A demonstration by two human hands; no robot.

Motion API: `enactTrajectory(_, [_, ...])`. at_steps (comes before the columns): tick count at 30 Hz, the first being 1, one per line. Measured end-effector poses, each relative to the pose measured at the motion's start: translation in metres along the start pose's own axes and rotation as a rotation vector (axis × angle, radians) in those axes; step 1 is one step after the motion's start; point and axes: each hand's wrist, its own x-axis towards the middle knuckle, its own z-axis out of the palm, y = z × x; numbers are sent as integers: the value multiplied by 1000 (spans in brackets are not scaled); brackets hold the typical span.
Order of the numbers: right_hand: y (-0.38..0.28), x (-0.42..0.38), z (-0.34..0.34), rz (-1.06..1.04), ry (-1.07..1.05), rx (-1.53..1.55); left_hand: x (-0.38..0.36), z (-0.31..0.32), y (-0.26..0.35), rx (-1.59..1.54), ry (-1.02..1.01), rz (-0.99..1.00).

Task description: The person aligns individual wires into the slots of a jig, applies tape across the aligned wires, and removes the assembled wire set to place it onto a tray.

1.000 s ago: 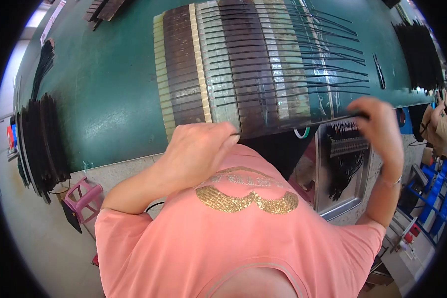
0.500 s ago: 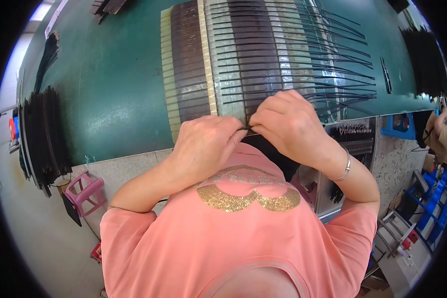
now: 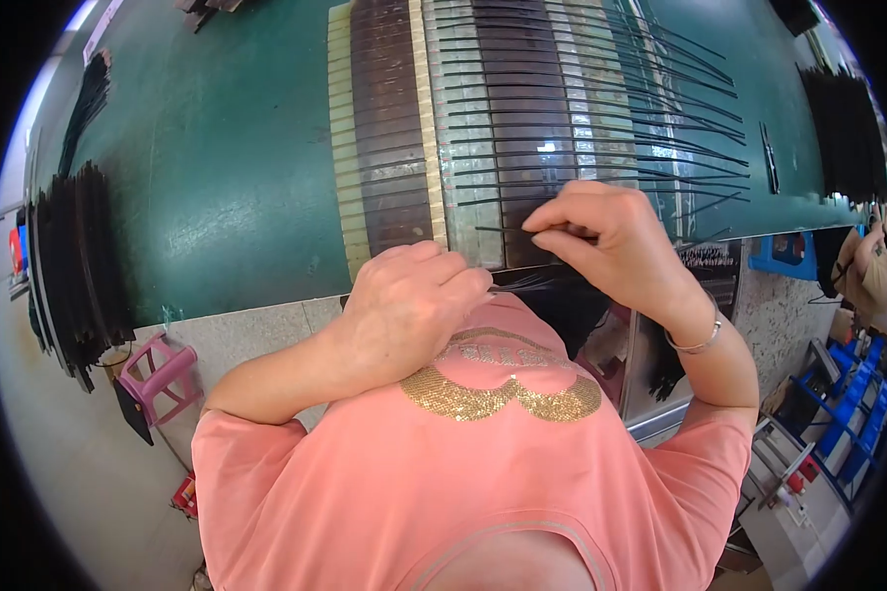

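Note:
My right hand [image 3: 611,241] is over the near end of a slotted board [image 3: 394,148], thumb and forefinger pinching a thin black wire [image 3: 493,229] whose end points left. Several more black wires [image 3: 522,158] lie in parallel rows across the board, their loose ends fanning out at the right. My left hand [image 3: 404,300] rests at the table's front edge with its fingers curled. Its fingertips are turned down, so what they hold is hidden. Just right of it, dark strands [image 3: 537,284] show below the edge.
The green table [image 3: 227,187] carries a black bundle [image 3: 79,256] at left and another [image 3: 843,128] at right. A dark slim tool [image 3: 769,158] lies right of the board. Pink [image 3: 158,379] and blue [image 3: 784,253] stools stand below. Part of another person [image 3: 869,261] shows at far right.
My hands, earlier together at the board's near edge, have parted. The right moved right and slightly up the board with a wire; the left dropped slightly toward me. The view shifted a little.

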Motion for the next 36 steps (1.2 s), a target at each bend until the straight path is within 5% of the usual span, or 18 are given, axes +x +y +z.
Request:
enactTrajectory(12, [4, 11, 20, -63, 73, -119, -3, -6, -2, 98, 100, -28])
enactTrajectory(29, [45, -53, -47, -337, 238, -908, 0, -11, 0, 162, -40, -88])
enactTrajectory(36, [-1, -26, 23, -443, 182, -264, 9, -10, 9, 35, -30, -22])
